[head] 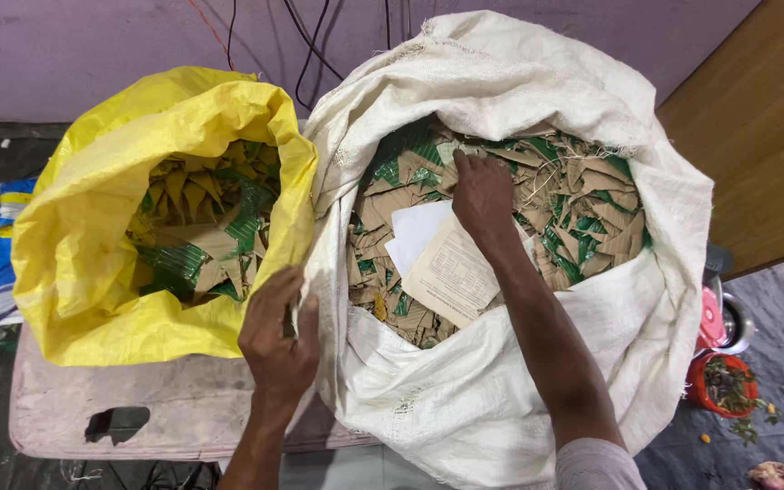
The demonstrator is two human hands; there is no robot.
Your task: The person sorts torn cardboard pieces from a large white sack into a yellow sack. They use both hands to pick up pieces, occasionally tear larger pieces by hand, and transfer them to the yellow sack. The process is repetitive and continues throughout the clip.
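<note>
Sacks stand side by side here, and the white woven sack [501, 381] serves as the landmark. It is wide open, its rim rolled down, and it is filled with small folded brown-and-green paper pieces [583, 213]. On top of these, near the middle of the opening, lie a few flat sheets of white and pale printed paper [442, 263]. The right hand [483, 195] reaches into the white sack from its near edge, palm down, its fingers spread and pressing on the folded pieces just beyond the flat sheets; its grip is open, closed on nothing that can be seen. The left hand [279, 336] is at the white sack's left rim, where its grip is closed on a fold of the white fabric. Just left of the white sack, touching it, stands a yellow sack [93, 227], also open and holding the same kind of folded pieces. To the right of the white sack, low on the floor, sits a small red container [714, 386] with dark leafy scraps inside.
</note>
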